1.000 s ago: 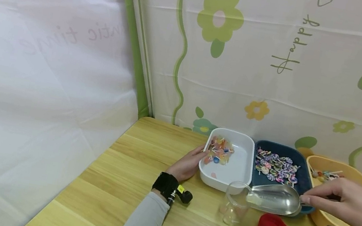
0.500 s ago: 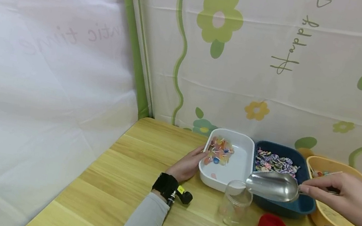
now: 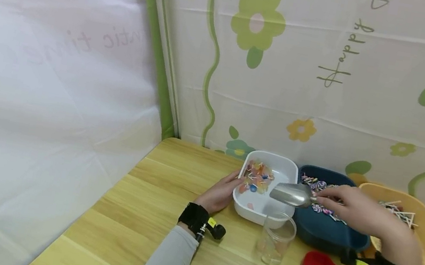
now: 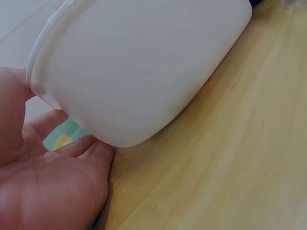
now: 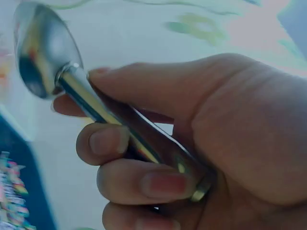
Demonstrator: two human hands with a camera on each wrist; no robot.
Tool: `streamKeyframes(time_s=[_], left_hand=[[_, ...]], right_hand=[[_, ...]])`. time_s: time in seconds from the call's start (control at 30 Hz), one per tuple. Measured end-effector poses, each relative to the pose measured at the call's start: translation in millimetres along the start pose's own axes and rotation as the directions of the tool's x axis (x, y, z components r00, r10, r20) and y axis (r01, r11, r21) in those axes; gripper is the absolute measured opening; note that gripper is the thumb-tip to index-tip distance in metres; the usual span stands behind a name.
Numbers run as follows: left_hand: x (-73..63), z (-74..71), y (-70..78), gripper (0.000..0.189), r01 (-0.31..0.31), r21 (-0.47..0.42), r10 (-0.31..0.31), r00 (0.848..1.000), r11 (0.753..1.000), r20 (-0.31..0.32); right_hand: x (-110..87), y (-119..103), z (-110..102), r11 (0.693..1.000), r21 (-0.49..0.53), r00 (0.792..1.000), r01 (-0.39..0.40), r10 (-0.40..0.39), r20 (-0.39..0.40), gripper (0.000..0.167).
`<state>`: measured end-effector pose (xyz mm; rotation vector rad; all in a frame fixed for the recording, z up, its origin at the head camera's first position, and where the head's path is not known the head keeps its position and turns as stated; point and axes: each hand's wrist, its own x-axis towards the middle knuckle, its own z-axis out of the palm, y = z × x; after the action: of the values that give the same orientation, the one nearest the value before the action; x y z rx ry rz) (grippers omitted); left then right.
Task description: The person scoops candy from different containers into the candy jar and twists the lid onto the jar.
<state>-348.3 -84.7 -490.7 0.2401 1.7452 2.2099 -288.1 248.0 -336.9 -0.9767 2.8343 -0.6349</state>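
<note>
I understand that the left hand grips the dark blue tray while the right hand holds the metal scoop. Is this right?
Not quite: the tray is wrong. The left hand grips the white tray, as the left wrist view shows, while the right hand holds the metal scoop.

White tray [image 3: 284, 172]: deep, rounded-cornered, glossy; stands upright on the tabletop [image 3: 146, 215], just beside a dark blue tray [image 3: 326, 235]. The left hand [image 3: 221, 193] holds its left side, thumb at the rim, fingers against the outer wall.
Candies [image 3: 259, 174]: small lollipop shapes on white sticks, mostly translucent red, orange and yellow, with some blue; clustered along the white tray's left side, one pink piece nearer the front.
Metal scoop [image 3: 290, 194]: shiny, silver, rounded bowl above the white tray's right part, mouth leftward; the right hand [image 3: 357, 207] grips its handle.
</note>
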Motion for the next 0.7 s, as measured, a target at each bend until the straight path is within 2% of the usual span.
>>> streamKeyframes(time_s=[0.07, 0.2, 0.37, 0.53, 0.7], left_hand=[[-0.5, -1.0, -1.3, 0.056, 0.003, -0.005, -0.003, 1.0, 1.0, -0.002], [-1.3, -1.1, -1.9, 0.057, 0.019, -0.013, -0.019, 1.0, 1.0, -0.005], [-0.6, -0.7, -0.4, 0.056, 0.011, -0.012, -0.011, 1.0, 1.0, -0.002], [-1.0, -1.7, 0.1, 0.056, 0.019, -0.014, -0.019, 1.0, 1.0, -0.006], [-1.3, -3.5, 1.6, 0.056, 0.017, -0.015, -0.017, 1.0, 1.0, -0.002]], right_hand=[[13.1, 3.8, 9.9, 0.999, 0.007, 0.999, 0.038, -0.038, 0.035, 0.02], [25.9, 5.8, 24.4, 0.997, -0.03, 0.996, 0.076, -0.075, 0.04, 0.016], [32.0, -1.2, 31.9, 0.998, -0.036, 0.998, 0.059, -0.058, 0.015, 0.017], [37.9, -8.4, 36.6, 0.999, -0.017, 0.999, 0.038, -0.037, 0.03, 0.017], [47.2, -12.7, 44.5, 0.997, -0.03, 0.996, 0.071, -0.07, 0.048, 0.015]])
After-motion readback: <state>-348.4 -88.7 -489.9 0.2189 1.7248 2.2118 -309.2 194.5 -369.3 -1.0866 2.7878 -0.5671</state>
